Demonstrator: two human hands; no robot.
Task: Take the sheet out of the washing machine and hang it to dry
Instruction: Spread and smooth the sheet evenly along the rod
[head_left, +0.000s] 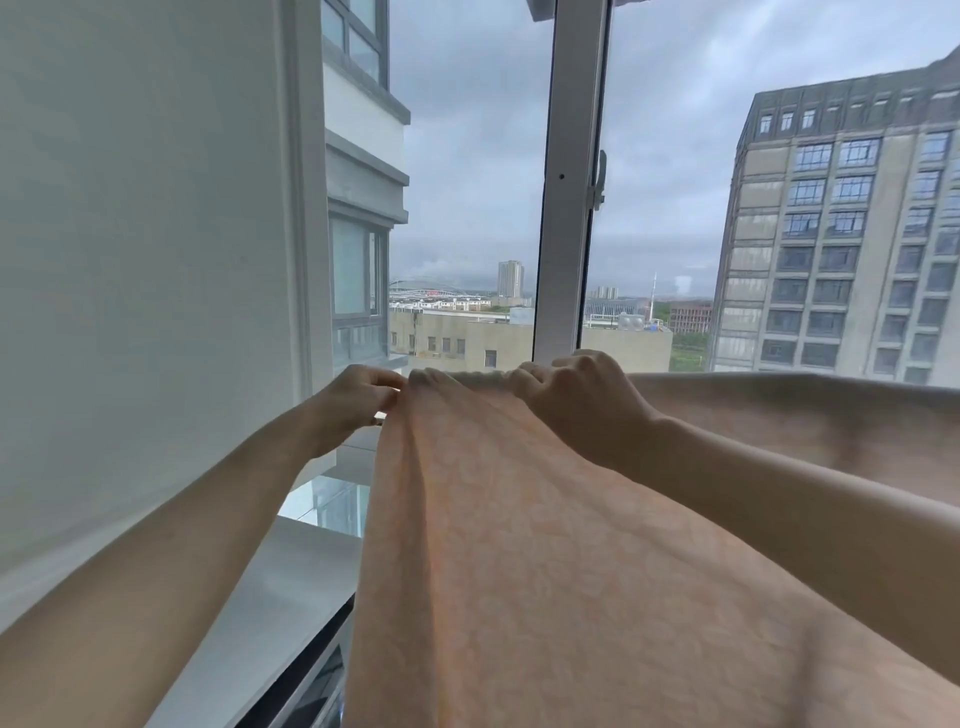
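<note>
Head view shows us standing at a window, with the sheet (545, 545) — a pale peach, faintly patterned cloth — draped over some support hidden beneath its top fold and hanging down toward us. Our left hand (358, 400) pinches the sheet's left corner at that fold, fingers curled on the edge. Our right hand (576, 397) lies just beside it on the bunched top edge, fingers curled round the cloth — gripping it. To the right the sheet stretches on along the fold. Behind stands the white window frame (566, 208), with a tall grey building (841, 234) beyond.
</note>
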